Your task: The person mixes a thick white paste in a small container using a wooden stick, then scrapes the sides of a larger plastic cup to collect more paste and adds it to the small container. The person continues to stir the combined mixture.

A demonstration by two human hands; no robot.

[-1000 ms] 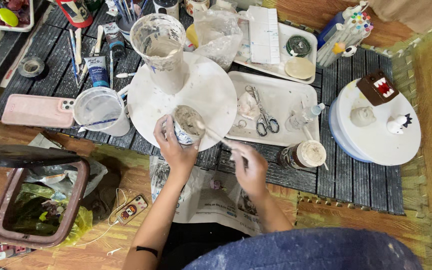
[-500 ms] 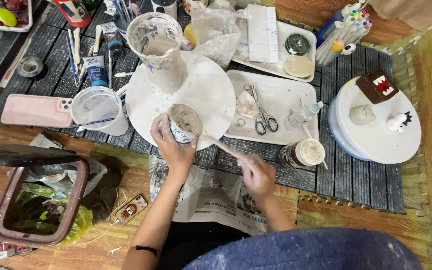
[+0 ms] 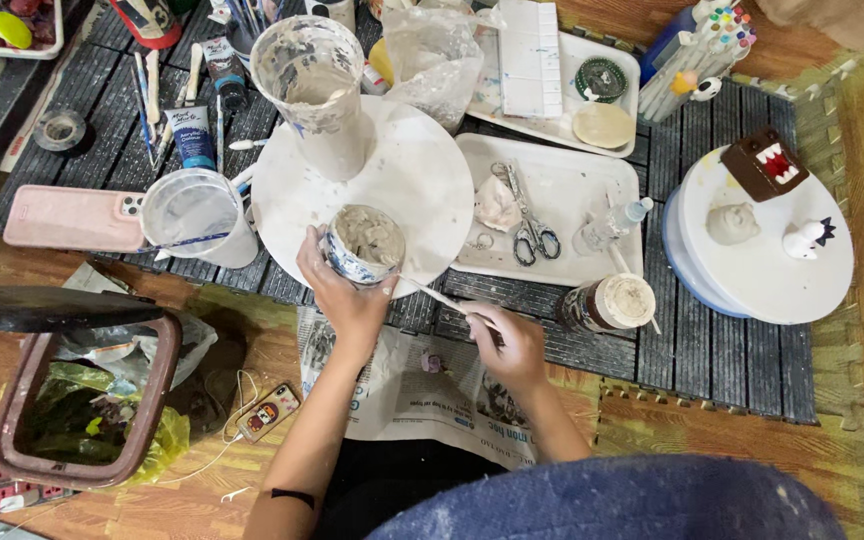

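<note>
While gripped: cup (image 3: pixel 365 245) inside fingers (image 3: pixel 314 262).

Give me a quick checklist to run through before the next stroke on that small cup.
1. Left hand grips the small cup: ok.
2. Right hand holds the thin stick: ok.
3. Stick tip against the cup's side: ok.
4. Cup sits at the edge of the white round board: ok.
5. Tall vase stands apart from the cup: ok.
6. Newspaper under the hands: ok.
7. Coating inside the cup wet or dry: cannot tell.
</note>
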